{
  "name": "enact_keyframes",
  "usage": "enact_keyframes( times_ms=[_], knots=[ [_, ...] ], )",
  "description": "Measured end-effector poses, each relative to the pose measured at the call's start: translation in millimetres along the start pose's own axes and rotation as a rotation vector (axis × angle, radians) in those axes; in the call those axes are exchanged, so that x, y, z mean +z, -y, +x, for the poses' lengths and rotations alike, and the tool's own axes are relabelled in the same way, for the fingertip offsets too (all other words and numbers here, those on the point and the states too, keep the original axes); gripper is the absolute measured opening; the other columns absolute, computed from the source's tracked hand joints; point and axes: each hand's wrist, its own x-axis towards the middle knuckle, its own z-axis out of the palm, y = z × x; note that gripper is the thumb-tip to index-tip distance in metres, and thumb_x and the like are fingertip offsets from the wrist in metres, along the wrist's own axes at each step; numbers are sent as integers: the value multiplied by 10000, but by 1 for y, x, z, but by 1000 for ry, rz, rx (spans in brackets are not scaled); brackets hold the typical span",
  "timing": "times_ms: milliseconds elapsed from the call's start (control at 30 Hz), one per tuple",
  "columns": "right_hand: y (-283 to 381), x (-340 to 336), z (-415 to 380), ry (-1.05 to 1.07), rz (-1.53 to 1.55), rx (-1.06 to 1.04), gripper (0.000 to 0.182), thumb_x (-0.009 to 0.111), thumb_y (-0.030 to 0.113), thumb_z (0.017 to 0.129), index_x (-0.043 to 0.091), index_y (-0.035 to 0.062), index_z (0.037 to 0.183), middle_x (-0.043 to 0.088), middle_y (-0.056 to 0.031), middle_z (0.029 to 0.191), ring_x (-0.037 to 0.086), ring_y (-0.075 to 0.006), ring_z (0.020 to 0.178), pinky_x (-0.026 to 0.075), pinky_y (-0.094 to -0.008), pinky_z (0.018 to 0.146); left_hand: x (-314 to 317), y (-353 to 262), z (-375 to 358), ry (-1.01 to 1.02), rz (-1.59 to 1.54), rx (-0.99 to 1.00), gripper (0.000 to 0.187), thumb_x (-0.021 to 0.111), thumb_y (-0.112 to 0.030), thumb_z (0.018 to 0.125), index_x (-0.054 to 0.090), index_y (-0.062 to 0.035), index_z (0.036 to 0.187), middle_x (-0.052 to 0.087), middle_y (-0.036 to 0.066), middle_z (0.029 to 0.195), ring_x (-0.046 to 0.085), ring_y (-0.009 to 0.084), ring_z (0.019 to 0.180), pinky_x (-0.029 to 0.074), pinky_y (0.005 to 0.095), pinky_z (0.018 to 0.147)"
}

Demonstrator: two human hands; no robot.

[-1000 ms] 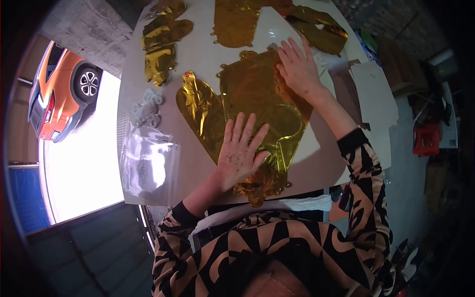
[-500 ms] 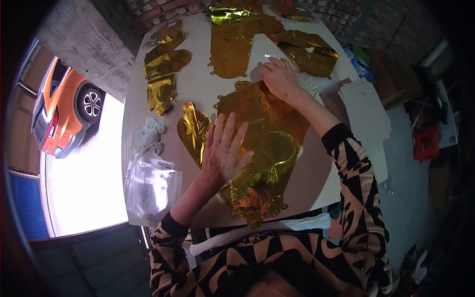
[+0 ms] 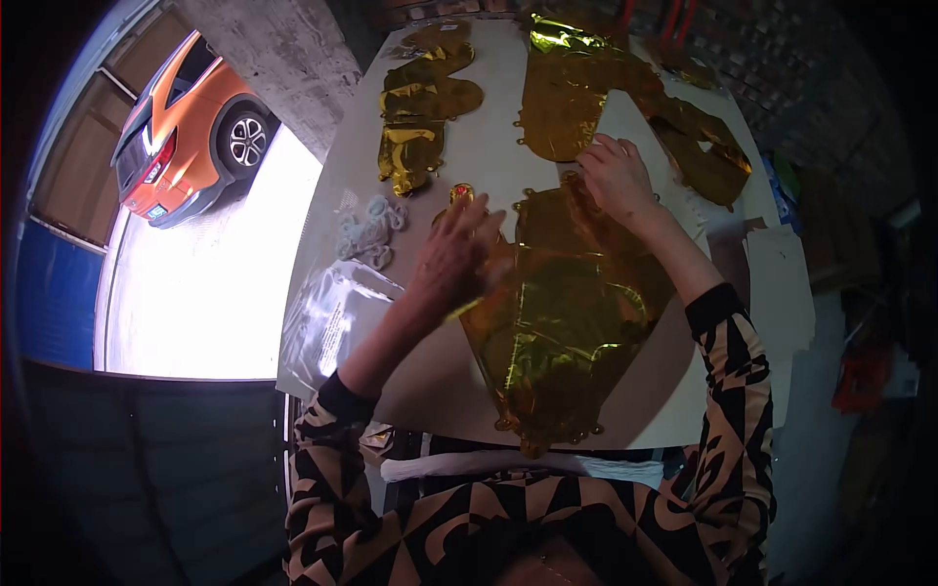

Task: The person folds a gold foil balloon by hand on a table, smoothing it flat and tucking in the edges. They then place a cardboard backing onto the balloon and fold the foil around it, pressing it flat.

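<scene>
while the big gold foil balloon (image 3: 562, 313) lies flat on the white table (image 3: 489, 146), the right hand (image 3: 616, 181) presses on its far edge with fingers bent. the left hand (image 3: 457, 252) is blurry above the balloon's left side, fingers spread wide, holding nothing. one clear plastic bag (image 3: 327, 322) lies at the left edge of the table, with a white paper showing inside. a little pile of white string (image 3: 369, 230) sits just past it. three more flat gold balloons (image 3: 420, 107) lie farther back on the table.
</scene>
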Motion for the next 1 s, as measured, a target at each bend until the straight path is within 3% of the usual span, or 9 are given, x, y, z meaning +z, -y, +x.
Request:
enact_keyframes(
  times_ms=[133,233,400,633,733,1000],
  knots=[
    [10,-7,-4,16,61,-25,191,715,141,896,726,92,1080,692,-67,1179,549,-285,1340,400,-506,1122,-13,57,7,7,-19,-115,652,747,-323,956,519,-102,1525,432,204,1627,427,408,1495,427,512,1198],
    [9,-9,-2,23,69,-35,193,722,138,894,724,90,1081,690,-69,1181,550,-293,1339,401,-507,1119,-15,101,19,-79,-24,-164,530,740,-316,962,615,-78,1419,582,186,1479,588,394,1333,504,483,1093],
    [10,-12,6,16,63,-61,184,731,132,888,726,89,1067,688,-69,1176,553,-297,1333,407,-504,1108,2,172,43,-131,-34,-218,331,721,-313,934,697,-127,1207,690,140,1223,649,384,1167,527,492,987],
    [17,-11,23,13,87,-96,183,734,120,873,727,80,1051,687,-73,1182,547,-300,1340,407,-494,1112,25,200,66,-120,52,-252,299,664,-366,953,700,-123,1123,693,145,1098,671,402,1062,542,528,910],
    [20,-3,31,-18,105,-107,174,720,129,883,727,76,1049,688,-76,1187,544,-303,1343,403,-494,1119,28,193,65,-182,104,-279,269,653,-363,976,704,-101,1006,703,147,1057,687,374,1039,547,503,902],
    [41,1,50,2,145,-126,185,682,159,929,751,57,1067,704,-72,1185,552,-306,1340,398,-497,1129,22,190,66,-159,179,-280,258,684,-357,934,750,-135,1048,710,149,1040,691,376,1018,532,516,902]
  ],
)
